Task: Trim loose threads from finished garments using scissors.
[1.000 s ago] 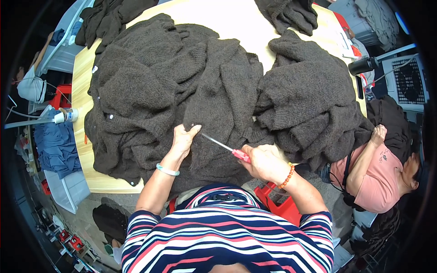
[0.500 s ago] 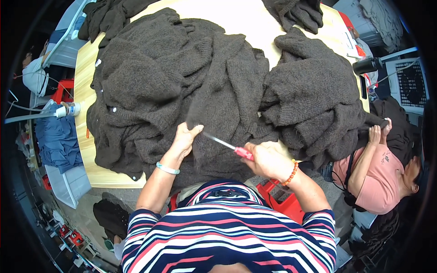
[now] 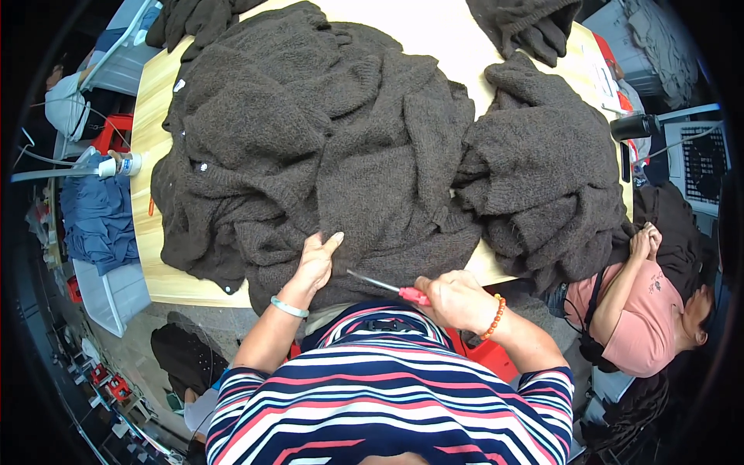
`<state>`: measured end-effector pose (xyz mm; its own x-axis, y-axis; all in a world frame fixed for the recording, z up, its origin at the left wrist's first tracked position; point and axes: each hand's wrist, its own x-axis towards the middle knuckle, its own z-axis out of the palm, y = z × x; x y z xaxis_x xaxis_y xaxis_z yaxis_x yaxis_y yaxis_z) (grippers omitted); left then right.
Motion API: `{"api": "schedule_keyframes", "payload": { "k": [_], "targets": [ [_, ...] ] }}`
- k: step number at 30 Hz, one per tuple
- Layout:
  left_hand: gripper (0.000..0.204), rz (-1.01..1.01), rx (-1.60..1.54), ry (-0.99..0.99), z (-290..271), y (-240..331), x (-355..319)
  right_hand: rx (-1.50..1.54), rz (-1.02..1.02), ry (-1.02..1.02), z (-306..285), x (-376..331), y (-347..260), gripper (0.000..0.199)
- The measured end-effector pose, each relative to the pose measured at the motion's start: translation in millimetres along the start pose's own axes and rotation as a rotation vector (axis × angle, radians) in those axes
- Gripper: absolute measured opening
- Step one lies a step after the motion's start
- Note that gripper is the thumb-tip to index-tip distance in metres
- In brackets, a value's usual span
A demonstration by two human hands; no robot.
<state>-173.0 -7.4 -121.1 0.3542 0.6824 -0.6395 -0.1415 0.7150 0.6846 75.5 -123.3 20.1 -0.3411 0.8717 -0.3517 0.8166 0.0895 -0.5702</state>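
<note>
My left hand (image 3: 318, 260) is closed on a fold of a dark brown knit garment (image 3: 368, 186), near the table's front edge; the thumb lies on top and the other fingers are partly hidden. In my right hand (image 3: 457, 299) is a red-handled tool with a thin metal shaft (image 3: 376, 280). Its tip points left toward the cloth beside my left hand, apart from the fingers. Whether the tip touches the cloth I cannot tell. The garment spreads in thick folds across the table and hangs toward my lap.
A second brown knit heap (image 3: 542, 155) lies to the right on the wooden table (image 3: 186, 288), and more knitwear (image 3: 535, 27) sits at the back. At the right, a person in pink (image 3: 635, 318) handles dark cloth. Blue cloth (image 3: 97, 225) fills a bin at the left.
My left hand has come slightly nearer to me, and the tool has moved lower, closer to my body. The cloth under my left hand looks smoother. The person at the right has brought both hands together.
</note>
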Motion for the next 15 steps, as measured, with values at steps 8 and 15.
{"api": "schedule_keyframes", "payload": {
  "k": [8,15],
  "targets": [
    [0.02,-0.272,0.209,0.19,6.3,22.2,-14.0,-0.049,-0.029,-0.153,-7.4,12.8,-6.8,0.02],
    [0.035,-0.138,-0.004,-0.147,-12.8,18.0,-33.2,0.0,0.074,-0.018,-38.3,22.3,-3.1,0.02]
  ]
}}
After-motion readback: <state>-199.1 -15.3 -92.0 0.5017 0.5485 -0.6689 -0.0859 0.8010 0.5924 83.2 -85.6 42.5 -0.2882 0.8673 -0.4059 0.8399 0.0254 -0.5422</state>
